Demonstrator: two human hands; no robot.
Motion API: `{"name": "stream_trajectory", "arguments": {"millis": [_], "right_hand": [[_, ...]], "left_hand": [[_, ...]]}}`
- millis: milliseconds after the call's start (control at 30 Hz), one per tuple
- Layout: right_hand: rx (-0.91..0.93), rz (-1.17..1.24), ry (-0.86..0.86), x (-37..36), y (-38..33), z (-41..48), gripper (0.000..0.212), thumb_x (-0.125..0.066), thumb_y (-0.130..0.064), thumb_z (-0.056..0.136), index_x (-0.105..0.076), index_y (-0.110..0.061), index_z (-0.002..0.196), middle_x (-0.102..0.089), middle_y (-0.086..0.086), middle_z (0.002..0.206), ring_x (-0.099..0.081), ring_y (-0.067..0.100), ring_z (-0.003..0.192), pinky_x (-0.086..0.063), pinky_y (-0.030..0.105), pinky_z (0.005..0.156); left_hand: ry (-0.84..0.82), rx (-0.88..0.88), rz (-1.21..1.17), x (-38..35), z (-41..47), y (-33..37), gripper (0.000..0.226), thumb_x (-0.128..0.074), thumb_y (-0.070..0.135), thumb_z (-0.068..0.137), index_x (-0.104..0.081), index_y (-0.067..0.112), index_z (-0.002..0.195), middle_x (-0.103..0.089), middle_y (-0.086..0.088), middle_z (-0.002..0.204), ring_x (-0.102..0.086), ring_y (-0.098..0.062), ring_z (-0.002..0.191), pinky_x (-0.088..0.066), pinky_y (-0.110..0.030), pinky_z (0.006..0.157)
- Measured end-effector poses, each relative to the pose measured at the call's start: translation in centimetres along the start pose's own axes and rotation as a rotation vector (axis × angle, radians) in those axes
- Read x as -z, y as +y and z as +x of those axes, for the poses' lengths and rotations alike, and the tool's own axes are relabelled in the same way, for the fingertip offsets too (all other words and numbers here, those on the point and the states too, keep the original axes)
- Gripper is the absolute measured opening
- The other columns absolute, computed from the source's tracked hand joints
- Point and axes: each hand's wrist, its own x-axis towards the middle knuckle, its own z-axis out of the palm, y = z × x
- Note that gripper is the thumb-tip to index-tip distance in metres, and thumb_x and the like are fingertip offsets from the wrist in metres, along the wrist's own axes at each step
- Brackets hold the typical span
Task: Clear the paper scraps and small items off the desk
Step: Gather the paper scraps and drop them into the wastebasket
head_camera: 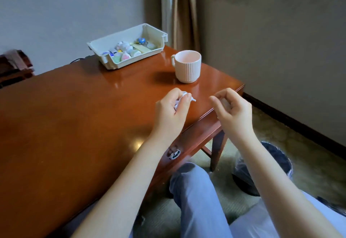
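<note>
My left hand point(171, 109) hovers over the right end of the wooden desk point(74, 116), closed around crumpled white paper scraps point(184, 95) that poke out between the fingers. My right hand point(232, 106) is just past the desk's front right edge, its fingers curled loosely with nothing visible in them. A white plastic tray point(155, 35) at the back of the desk holds several small colourful items point(125, 49). A bin lined with a dark bag point(277, 161) stands on the floor below my right forearm.
A pale pink ribbed mug point(188, 67) stands on the desk just beyond my hands. My legs in blue trousers point(196, 200) are below the desk edge. A wall and curtain point(179, 13) close off the back right.
</note>
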Motion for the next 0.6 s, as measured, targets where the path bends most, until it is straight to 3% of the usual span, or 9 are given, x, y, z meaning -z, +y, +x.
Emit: {"name": "stream_trajectory", "arguments": {"millis": [100, 200, 300, 433, 600], "right_hand": [[-0.061, -0.065, 0.068, 3.1, 3.2, 0.3, 0.01, -0.067, -0.015, 0.086, -0.062, -0.011, 0.078, -0.055, -0.018, 0.067, -0.053, -0.008, 0.065, -0.037, 0.004, 0.061], [-0.127, -0.124, 0.122, 6.0, 6.8, 0.4, 0.011, -0.067, -0.015, 0.086, -0.062, -0.008, 0.078, -0.054, -0.021, 0.068, -0.054, -0.01, 0.066, -0.036, 0.002, 0.062], [-0.202, -0.182, 0.171, 8.5, 10.7, 0.3, 0.014, -0.067, -0.015, 0.085, -0.061, -0.007, 0.076, -0.055, -0.017, 0.066, -0.053, -0.009, 0.065, -0.037, 0.004, 0.062], [-0.314, -0.236, 0.23, 11.3, 15.6, 0.1, 0.015, -0.066, -0.016, 0.086, -0.061, -0.005, 0.077, -0.058, -0.006, 0.067, -0.05, 0.001, 0.063, -0.035, 0.003, 0.061], [-0.464, -0.297, 0.264, 13.2, 21.7, -0.8, 0.017, -0.065, -0.019, 0.087, -0.062, -0.004, 0.079, -0.063, 0.0, 0.072, -0.054, 0.011, 0.068, -0.035, 0.006, 0.062]], "left_hand": [[-0.075, -0.063, -0.025, -4.9, 1.0, 0.5, 0.022, -0.048, 0.023, 0.092, -0.053, 0.012, 0.074, -0.049, 0.016, 0.063, -0.054, -0.004, 0.069, -0.042, -0.011, 0.054], [-0.175, -0.067, -0.061, -9.9, 1.8, 0.4, 0.022, -0.049, 0.021, 0.094, -0.053, 0.011, 0.075, -0.049, 0.012, 0.062, -0.054, -0.009, 0.073, -0.044, -0.014, 0.054], [-0.253, -0.035, -0.078, -15.0, 2.5, -0.6, 0.026, -0.049, 0.019, 0.095, -0.054, 0.005, 0.074, -0.048, 0.007, 0.06, -0.051, -0.016, 0.069, -0.041, -0.021, 0.052], [-0.355, 0.011, -0.074, -21.2, 2.8, -2.8, 0.029, -0.049, 0.018, 0.095, -0.046, 0.01, 0.067, -0.04, 0.01, 0.053, -0.043, -0.006, 0.054, -0.032, -0.015, 0.049], [-0.478, 0.061, -0.036, -27.4, 2.5, -6.4, 0.027, -0.05, 0.018, 0.094, -0.05, 0.008, 0.069, -0.036, 0.008, 0.05, -0.035, -0.008, 0.05, -0.026, -0.025, 0.05]]}}
